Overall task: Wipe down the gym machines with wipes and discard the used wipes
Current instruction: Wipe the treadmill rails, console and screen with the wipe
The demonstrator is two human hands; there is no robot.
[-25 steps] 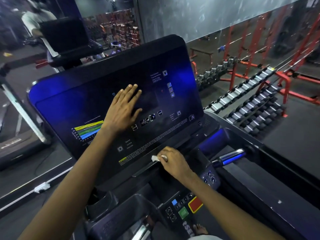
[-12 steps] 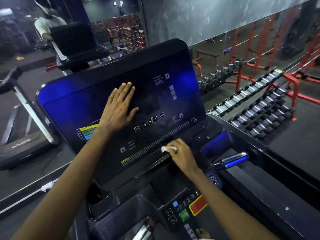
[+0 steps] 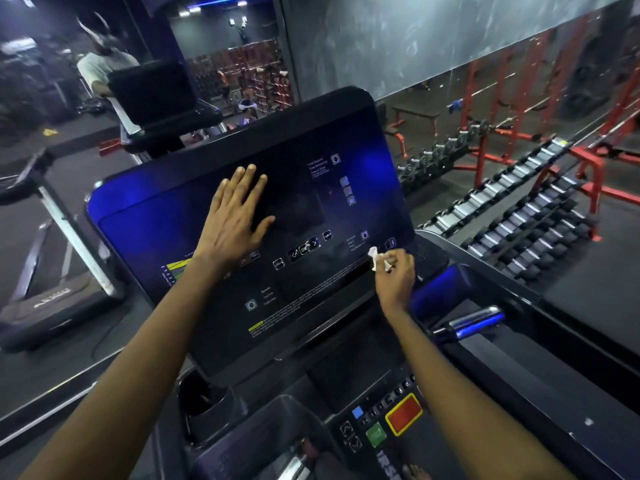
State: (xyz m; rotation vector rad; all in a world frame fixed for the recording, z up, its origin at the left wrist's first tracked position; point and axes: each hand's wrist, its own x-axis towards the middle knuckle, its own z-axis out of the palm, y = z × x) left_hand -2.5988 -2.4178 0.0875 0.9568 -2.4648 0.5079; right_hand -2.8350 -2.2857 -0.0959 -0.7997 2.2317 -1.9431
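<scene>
The small white wipe (image 3: 375,258) is crumpled against the lower right corner of the treadmill screen (image 3: 311,209), touching the dark glass. My right hand (image 3: 396,275) holds it, fingers (image 3: 398,262) curled and pinching it. My left hand (image 3: 235,216) lies flat on the middle of the screen, fingers straight and close together, thumb out to the side. Below the screen sit a red button (image 3: 403,414) and a green button (image 3: 376,434). Racks of dumbbells (image 3: 519,230) stand off to the right.

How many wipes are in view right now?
1. A crumpled white wipe is pinched in the right hand at the lower right corner of the console. The left hand lies flat on that console; a wipe under it could be hidden.
</scene>
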